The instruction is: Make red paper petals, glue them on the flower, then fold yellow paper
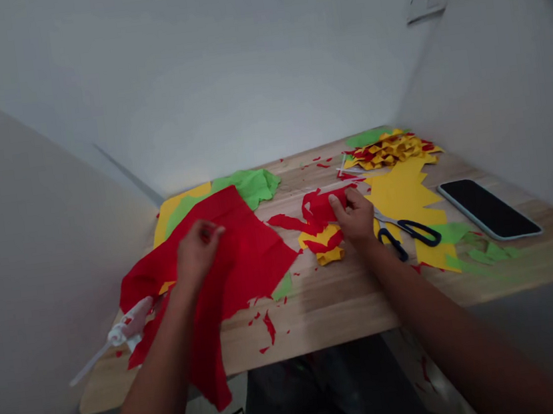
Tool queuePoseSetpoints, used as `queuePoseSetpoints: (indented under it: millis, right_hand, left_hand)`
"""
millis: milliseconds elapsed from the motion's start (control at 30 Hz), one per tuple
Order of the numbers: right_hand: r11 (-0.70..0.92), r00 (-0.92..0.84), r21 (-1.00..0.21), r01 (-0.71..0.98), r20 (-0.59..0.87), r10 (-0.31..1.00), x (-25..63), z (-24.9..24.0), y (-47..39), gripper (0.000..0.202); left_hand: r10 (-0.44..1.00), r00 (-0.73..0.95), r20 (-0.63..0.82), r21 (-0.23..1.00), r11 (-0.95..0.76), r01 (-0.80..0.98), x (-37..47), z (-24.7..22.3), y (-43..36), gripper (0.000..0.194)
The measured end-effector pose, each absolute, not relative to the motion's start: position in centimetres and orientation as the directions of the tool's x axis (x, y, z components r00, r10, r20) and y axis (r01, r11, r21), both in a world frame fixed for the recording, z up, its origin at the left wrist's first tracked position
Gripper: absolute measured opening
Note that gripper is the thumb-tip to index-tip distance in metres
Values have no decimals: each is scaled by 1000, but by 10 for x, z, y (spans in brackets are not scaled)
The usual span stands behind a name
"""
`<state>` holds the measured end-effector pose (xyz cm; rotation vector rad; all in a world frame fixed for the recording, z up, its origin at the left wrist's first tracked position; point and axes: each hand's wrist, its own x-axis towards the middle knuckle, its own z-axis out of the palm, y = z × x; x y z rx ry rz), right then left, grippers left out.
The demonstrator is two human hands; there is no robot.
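My right hand [355,216] is closed on a small red paper piece [323,206], with the thumb across its front. My left hand [198,251] hovers over a large red crepe paper sheet [257,256], its fingers curled into a pinch. Whatever may be between those fingertips is too small to make out. Scissors [406,226] with dark handles lie beside my right wrist, blades partly over yellow paper [395,189]. Just below the held piece are a small yellow paper piece [330,255] and torn red strips [286,222].
A hot glue gun [132,324] rests at the table's left edge. Green paper [258,185] lies behind the red sheet. Folded yellow paper pieces [393,149] are heaped at the back right, and a phone [488,208] lies at the right. Red scraps [270,327] dot the wooden table [350,312].
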<state>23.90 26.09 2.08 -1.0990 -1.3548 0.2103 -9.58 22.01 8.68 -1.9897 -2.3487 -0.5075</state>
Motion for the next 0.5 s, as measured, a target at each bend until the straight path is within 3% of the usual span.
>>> queuePoseSetpoints:
  millis: [100, 167, 333, 500]
  right_hand:
    - [536, 281, -741, 404, 658, 698, 239, 23, 262, 27]
    - [543, 300, -761, 355, 642, 705, 239, 23, 264, 21]
    - [521, 369, -824, 221, 565, 738, 241, 19, 268, 21]
    - [515, 333, -849, 116, 522, 785, 238, 22, 264, 22]
  left_hand:
    - [997, 63, 43, 297, -73, 952, -72, 62, 195, 37]
    - [995, 100, 16, 325, -100, 940, -63, 48, 181, 22]
    - [973, -176, 149, 395, 104, 913, -86, 55, 195, 28]
    - [827, -440, 350, 576, 180, 797, -126, 117, 251, 38]
